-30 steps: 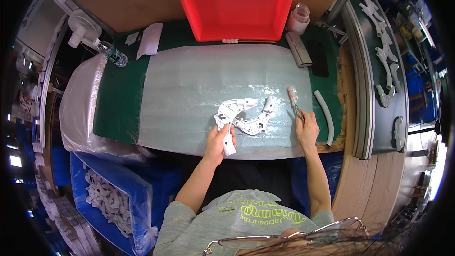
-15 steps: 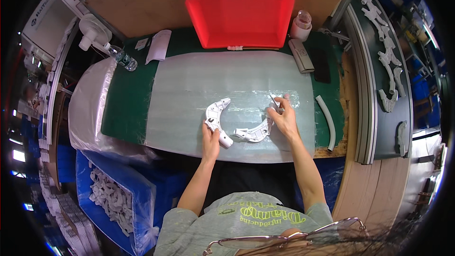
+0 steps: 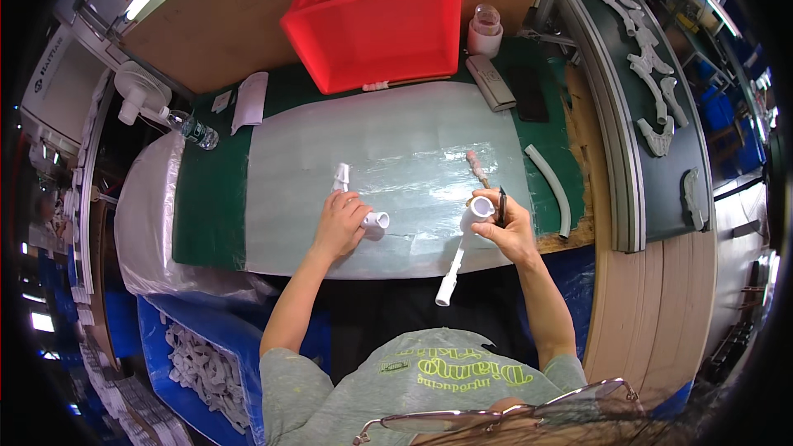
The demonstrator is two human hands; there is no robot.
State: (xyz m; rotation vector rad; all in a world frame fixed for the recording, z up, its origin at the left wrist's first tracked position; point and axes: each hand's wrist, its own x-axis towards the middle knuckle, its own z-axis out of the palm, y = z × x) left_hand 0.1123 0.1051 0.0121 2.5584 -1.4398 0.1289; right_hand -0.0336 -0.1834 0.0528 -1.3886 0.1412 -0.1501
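So both hands are loaded here, everything over the mat point(image 3: 306, 132). Left hand point(image 3: 337, 225) is over the mat's left half, fingers curled around the middle of the left part point(image 3: 376, 220), a white piece with an end poking out either side. Thumb's hidden, so I can't tell how firm that grip is.

Right hand point(image 3: 510, 231) is over the mat's right half, pinching the right part point(image 3: 458, 260) near its round open end, thumb on the near side. It also seems to have a slim tool point(image 3: 474, 163) tucked in, pinkish end sticking out toward the far side of the mat. There's a dark bit by the fingers too; can't say if that's the same tool.

My worry is that right hand. Two things in one grip, so the tool could slip or scratch the white plastic if the fingers shift. The part's held at one end only, and its other end reaches past the mat's near edge, so a loose thumb might let it swing or drop off. Tube point(image 3: 554, 186) just right of the mat could get bumped by a wide elbow.
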